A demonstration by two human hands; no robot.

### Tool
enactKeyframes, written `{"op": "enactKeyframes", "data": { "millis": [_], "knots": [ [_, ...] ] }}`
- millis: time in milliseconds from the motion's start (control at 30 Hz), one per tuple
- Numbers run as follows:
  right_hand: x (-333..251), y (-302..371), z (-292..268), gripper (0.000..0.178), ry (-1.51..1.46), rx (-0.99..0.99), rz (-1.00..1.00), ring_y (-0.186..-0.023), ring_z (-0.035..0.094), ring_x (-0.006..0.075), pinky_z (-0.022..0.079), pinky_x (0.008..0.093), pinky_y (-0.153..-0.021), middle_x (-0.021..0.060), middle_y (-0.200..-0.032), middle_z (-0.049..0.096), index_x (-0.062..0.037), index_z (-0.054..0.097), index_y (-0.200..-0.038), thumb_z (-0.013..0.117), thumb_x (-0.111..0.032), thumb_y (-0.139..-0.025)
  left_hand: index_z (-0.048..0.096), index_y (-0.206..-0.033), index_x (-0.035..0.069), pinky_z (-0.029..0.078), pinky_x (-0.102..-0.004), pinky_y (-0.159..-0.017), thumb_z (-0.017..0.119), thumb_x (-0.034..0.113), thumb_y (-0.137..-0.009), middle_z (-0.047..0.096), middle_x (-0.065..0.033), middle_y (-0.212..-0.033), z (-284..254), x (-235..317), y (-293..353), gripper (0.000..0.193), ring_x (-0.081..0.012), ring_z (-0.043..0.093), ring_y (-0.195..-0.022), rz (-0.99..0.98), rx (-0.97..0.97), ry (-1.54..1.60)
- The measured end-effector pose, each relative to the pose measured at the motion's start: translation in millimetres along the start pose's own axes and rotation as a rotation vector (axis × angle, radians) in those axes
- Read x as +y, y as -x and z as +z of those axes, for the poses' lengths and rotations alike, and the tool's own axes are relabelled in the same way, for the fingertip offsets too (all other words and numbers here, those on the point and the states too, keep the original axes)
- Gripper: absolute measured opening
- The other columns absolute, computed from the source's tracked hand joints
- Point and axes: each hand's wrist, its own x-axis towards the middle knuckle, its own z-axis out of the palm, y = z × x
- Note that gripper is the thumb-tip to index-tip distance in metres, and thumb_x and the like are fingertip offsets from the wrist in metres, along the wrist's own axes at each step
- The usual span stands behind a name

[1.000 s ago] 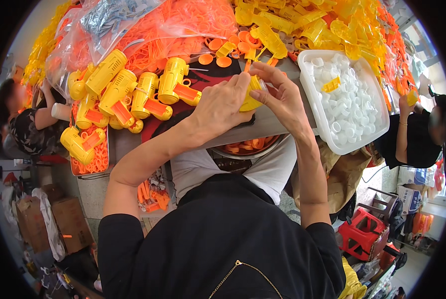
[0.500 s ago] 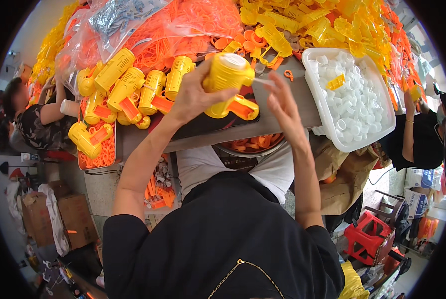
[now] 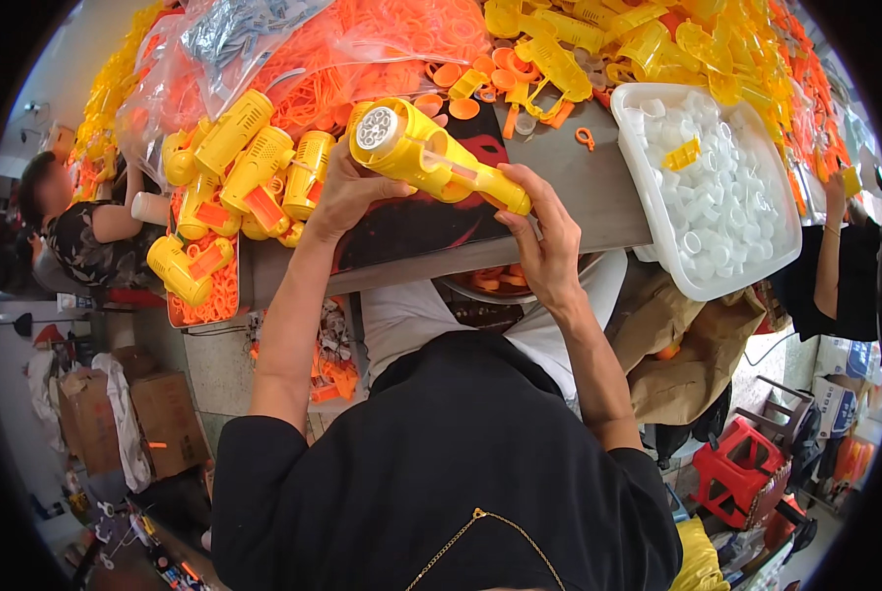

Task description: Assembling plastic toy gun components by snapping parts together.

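Observation:
Between my two hands, above the table's near edge, is a yellow toy bubble gun [image 3: 431, 158]. Its round white end, pierced with several holes, faces up and left. My left hand [image 3: 347, 192] wraps round the thick barrel close to that end. My right hand [image 3: 551, 236] pinches the tip of the handle at the other end. An open slot in the handle shows orange inside. To the left, several similar yellow toy guns [image 3: 232, 138] with orange parts lie piled up, and one yellow toy gun [image 3: 180, 276] rests over a tray [image 3: 174, 313] of small orange parts.
A white bin [image 3: 650, 212] of translucent caps, with one yellow piece on top, stands at the right. Bagged orange parts [image 3: 382, 44] and yellow shells [image 3: 648, 44] heap along the back. An orange ring piece [image 3: 585, 138] lies on the table [image 3: 598, 197]. Other people sit left and right.
The toy gun has turned so its white holed end faces up-left. My right hand, apart from it before with a thin pale strand near the fingers, now holds the handle tip.

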Motion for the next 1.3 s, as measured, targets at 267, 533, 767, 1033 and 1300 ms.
{"op": "enactKeyframes", "data": {
  "millis": [267,533,767,1033,1300],
  "knots": [
    [-1,-5,-2,0.045,-0.007,0.063,0.052,-0.118,0.062,0.0253,0.049,0.0355,-0.1,0.017,-0.126,0.064,0.0007,0.057,-0.13,0.068,0.006,-0.087,0.052,-0.139,0.002,0.05,-0.0389,-0.105,0.087,0.005,-0.072,0.062,-0.0118,-0.136,-25,-4,-9,0.076,-0.0244,0.059,-0.126,-0.269,0.036,-0.242],
    [25,27,20,0.042,-0.322,-0.033,0.273,-0.107,0.062,0.0238,0.049,0.0357,-0.093,0.0148,-0.114,0.062,-0.0006,0.051,-0.129,0.068,-0.022,-0.097,0.048,-0.142,-0.001,0.049,-0.0385,-0.104,0.074,0.01,-0.078,0.064,-0.0109,-0.128,-14,-10,-43,0.07,-0.0235,0.064,-0.117,-0.313,-0.113,-0.181],
    [43,-13,-47,0.049,-0.744,0.045,0.485,-0.111,0.061,0.0144,0.054,0.0326,-0.085,0.0069,-0.127,0.058,-0.0079,0.04,-0.145,0.042,-0.041,-0.109,0.046,-0.142,0.002,0.046,-0.0347,-0.104,0.081,0.024,-0.084,0.051,-0.0112,-0.14,37,6,-121,0.072,-0.0209,0.056,-0.125,-0.554,-0.605,-0.378],
    [99,-4,-33,0.059,-0.806,-0.059,0.677,-0.121,0.058,0.0275,0.058,0.043,-0.095,0.0141,-0.134,0.053,-0.0039,0.044,-0.145,0.056,-0.042,-0.101,0.046,-0.142,0.002,0.044,-0.0352,-0.103,0.082,0.023,-0.085,0.055,-0.0137,-0.129,62,-35,-153,0.071,-0.025,0.056,-0.12,-0.376,-1.099,-0.947],
    [94,3,-29,0.058,-0.832,-0.194,0.664,-0.106,0.063,0.0183,0.062,0.0366,-0.082,0.0057,-0.119,0.059,-0.0096,0.045,-0.144,0.064,-0.03,-0.094,0.054,-0.121,0.008,0.057,-0.0432,-0.085,0.08,0.017,-0.079,0.054,-0.014,-0.126,97,-14,-139,0.05,-0.0335,0.061,-0.112,0.181,-1.449,-1.39]
  ]
}}
